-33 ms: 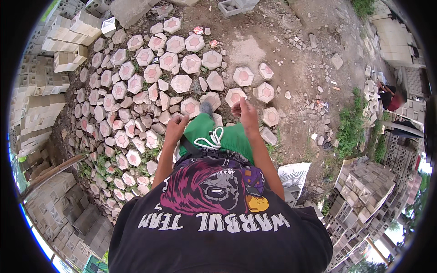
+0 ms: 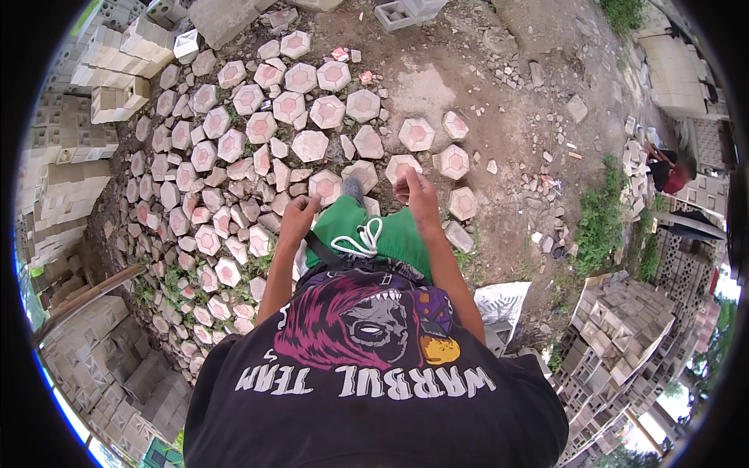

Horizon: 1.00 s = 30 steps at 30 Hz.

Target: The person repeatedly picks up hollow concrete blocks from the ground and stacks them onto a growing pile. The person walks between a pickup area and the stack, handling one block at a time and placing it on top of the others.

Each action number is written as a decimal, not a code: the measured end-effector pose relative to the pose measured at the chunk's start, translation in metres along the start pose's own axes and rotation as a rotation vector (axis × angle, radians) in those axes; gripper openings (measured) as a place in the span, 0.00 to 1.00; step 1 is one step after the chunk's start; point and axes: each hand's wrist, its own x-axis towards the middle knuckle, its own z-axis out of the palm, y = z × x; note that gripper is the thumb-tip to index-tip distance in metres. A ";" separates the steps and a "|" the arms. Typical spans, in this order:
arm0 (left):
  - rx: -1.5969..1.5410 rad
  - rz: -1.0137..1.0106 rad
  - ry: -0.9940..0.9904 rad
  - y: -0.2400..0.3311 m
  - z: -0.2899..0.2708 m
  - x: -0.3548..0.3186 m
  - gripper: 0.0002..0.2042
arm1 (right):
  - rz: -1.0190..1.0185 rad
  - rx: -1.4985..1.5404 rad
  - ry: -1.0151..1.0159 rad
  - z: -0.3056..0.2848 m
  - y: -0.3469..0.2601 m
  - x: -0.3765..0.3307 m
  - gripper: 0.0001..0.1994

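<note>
**Hands empty above the paver field**

The person stands over bare dirt, looking down past a black shirt and green shorts. Both hands are raised in front of the waist. The left hand is curled loosely, its fingers bent inward and closed on nothing. The right hand is half open, fingers relaxed and pointing down, also holding nothing.

The nearest things are hexagonal pavers, pale with pink centres. Most lie spread over the ground ahead and to the left, many flat and set edge to edge, others tipped or overlapping in a looser heap toward the lower left. As a judgement, a large share is already laid out; the rows thin out to the right, where only a few single pavers lie apart on open dirt. One paver lies just below the right hand, and a shoe shows beside it.

Stacks of grey blocks wall in the left side, and more stand at the lower right. Rubble and stone bits litter the dirt to the right, with weeds beyond. Another person crouches at the far right edge, well apart. A white sack lies by the right elbow.
</note>
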 end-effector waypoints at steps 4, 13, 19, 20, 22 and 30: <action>-0.273 -0.037 -0.019 0.040 -0.023 0.055 0.19 | -0.013 -0.162 -0.120 0.023 -0.026 0.037 0.19; -0.250 0.120 -0.032 0.109 -0.023 0.144 0.11 | -0.167 -0.287 -0.139 0.040 -0.047 0.140 0.13; -0.270 0.056 -0.045 0.140 0.004 0.181 0.12 | -0.173 -0.400 -0.189 0.050 -0.081 0.198 0.13; -0.251 0.034 -0.059 0.148 0.007 0.188 0.12 | -0.157 -0.421 -0.207 0.049 -0.087 0.211 0.13; -0.154 0.044 -0.033 0.151 0.015 0.210 0.12 | -0.168 -0.453 -0.223 0.045 -0.096 0.250 0.15; -0.220 0.021 0.104 0.252 0.023 0.299 0.12 | -0.139 -0.518 -0.303 0.038 -0.180 0.373 0.20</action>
